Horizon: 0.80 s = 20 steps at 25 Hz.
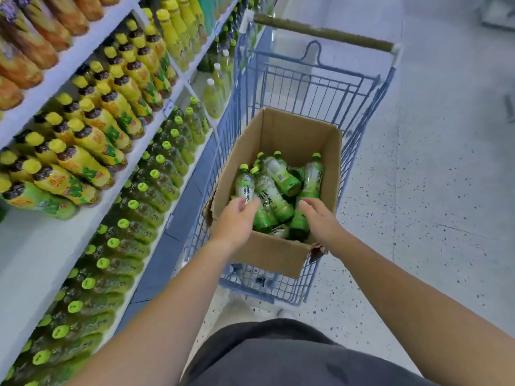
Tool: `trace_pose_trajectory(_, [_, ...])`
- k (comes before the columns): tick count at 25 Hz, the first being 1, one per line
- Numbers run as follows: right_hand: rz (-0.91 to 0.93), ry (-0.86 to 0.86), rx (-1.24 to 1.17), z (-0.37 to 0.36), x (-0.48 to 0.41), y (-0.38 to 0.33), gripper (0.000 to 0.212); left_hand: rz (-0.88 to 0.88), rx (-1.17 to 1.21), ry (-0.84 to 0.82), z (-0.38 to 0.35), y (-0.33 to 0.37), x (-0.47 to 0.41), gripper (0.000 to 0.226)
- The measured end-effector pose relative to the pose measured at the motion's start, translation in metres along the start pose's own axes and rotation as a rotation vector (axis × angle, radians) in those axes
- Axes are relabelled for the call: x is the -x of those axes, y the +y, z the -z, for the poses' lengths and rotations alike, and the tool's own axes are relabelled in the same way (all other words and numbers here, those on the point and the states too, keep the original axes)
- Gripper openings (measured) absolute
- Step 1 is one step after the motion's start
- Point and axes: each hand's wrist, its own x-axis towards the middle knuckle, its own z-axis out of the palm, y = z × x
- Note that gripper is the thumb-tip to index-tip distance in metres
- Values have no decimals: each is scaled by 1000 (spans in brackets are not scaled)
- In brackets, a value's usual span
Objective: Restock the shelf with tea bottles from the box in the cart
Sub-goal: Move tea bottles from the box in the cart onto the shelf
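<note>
An open cardboard box (pixel 292 129) sits in a blue wire cart (pixel 315 87). Several green tea bottles (pixel 274 190) with light green caps lie loose and tilted inside it. My left hand (pixel 237 218) hovers over the box's near left side, fingers apart, fingertips just above a bottle. My right hand (pixel 320 218) reaches in on the near right, fingers spread beside another bottle (pixel 310 182). Neither hand holds anything. On the left, the lower shelf (pixel 178 190) carries rows of the same green-capped bottles (pixel 133 218).
Yellow-capped bottles (pixel 92 135) fill the shelf above, orange ones (pixel 33 45) the top shelf. The cart's handle (pixel 323 33) is at the far end. Speckled floor (pixel 432 190) stretches to the right. My dark shorts (pixel 292 355) show at the bottom.
</note>
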Motion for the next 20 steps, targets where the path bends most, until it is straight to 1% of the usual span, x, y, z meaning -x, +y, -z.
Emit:
trace_pose_trajectory(5, [-154,158,-45,-1,-41,-4,56,64,-130,-180,6,13,-75,84])
trace_pose_trajectory(8, [-249,219,-89,-7,-66,-5,56,114,-179,-230,8,13,-114,83])
trace_pose_trajectory(11, [-315,234,-66,-15,-96,-2,59,216,-257,-233,6,7,-151,86])
trace_pose_trajectory(14, [-325,203,-38,-20,-130,5,64,342,-247,-230,-1,-7,-179,95])
trace_pose_trajectory(16, [-323,184,-7,-21,-151,7,67,394,-245,-195,-9,-20,-193,90])
trace_pose_trajectory(20, [-287,194,122,-25,-198,15,63,459,-324,-80,-26,-46,-218,83])
